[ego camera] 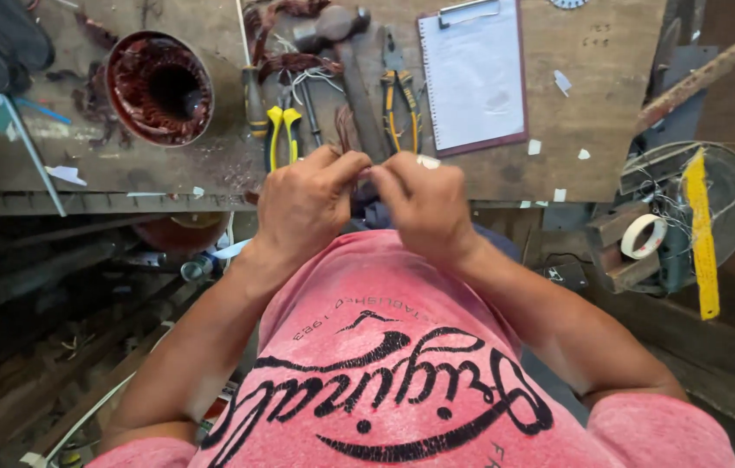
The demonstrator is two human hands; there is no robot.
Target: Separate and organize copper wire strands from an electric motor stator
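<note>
While both hands meet over the bench edge, the work is mid-step: left hand (302, 208) and right hand (424, 208) pinch thumb to forefinger on something tiny between them at about 12 o'clock from the chest. Item itself too small to identify; a pale scrap (427, 161) shows at the right fingertips, possibly a paper sliver or a wire end. Cannot tell which.

Judging progress: stator (159, 87) at 10 o'clock already carries copper windings, so the coil work looks largely in. Loose copper coils (294, 62) lie at 12 o'clock, unplaced. Yellow-handled pliers (281, 134) lie just beyond the left hand; orange-handled pliers (398, 95) and hammer (341, 43) lie beside them, untouched. Clipboard (474, 74) at 1 o'clock, sheet appears blank. Tape roll (644, 236) at 3 o'clock, unused.

Likely left: finishing this small piece and fitting it to the stator.
</note>
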